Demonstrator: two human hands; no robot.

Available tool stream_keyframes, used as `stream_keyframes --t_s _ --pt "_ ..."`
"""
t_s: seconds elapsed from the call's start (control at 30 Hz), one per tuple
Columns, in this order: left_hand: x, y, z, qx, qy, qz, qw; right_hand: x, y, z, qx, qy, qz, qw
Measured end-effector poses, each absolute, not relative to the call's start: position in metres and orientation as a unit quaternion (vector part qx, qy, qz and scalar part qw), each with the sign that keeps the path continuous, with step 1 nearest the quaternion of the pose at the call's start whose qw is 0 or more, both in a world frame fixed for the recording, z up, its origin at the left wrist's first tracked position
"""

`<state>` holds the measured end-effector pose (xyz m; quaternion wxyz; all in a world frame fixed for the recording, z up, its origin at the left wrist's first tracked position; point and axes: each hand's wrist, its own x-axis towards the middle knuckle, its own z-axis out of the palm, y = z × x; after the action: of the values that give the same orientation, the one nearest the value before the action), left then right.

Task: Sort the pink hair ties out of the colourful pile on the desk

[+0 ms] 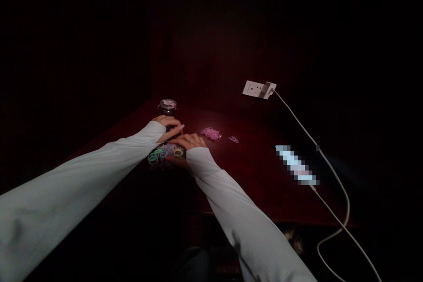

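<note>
A heap of multicoloured rubber bands point(158, 155), with green, yellow and purple ones among them, lies at the dark red table's near left. My left hand point(169, 128) is just beyond the heap, its thumb and fingers apart and pointing right. My right hand point(191, 142) curves over the heap's right side, with its fingers at the top and the thumb lower down, apart from them. Nothing shows in either hand, though the dark hides the undersides. Right of my hands sit a pile of pink-purple bands point(211, 134) and a smaller purple pile point(233, 139).
A round lidded jar point(168, 105) stands behind my left hand. At the right lies a bright, pixelated phone-like object point(297, 165). Its white cable point(325, 158) runs near a charger in the wall socket point(254, 89). Most surroundings are dark.
</note>
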<state>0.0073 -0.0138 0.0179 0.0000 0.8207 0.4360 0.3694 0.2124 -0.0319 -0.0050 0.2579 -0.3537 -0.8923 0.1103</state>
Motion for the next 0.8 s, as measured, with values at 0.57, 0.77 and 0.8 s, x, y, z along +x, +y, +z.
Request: stream_keyframes --t_s 0.57,0.77,0.8 --pt "-0.001 -0.014 0.017 0.815 0.465 0.346 -0.016 0.229 -0.002 -0.029 -0.369 -0.744 0.345 0.438" --pt "-0.009 -0.033 -0.009 0.795 0.505 0.332 0.049 0.236 -0.014 -0.019 -0.388 -0.722 0.353 0.451" --pt "-0.01 -0.04 -0.017 0.785 0.516 0.338 0.054 0.238 -0.016 -0.018 -0.39 -0.712 0.36 0.459"
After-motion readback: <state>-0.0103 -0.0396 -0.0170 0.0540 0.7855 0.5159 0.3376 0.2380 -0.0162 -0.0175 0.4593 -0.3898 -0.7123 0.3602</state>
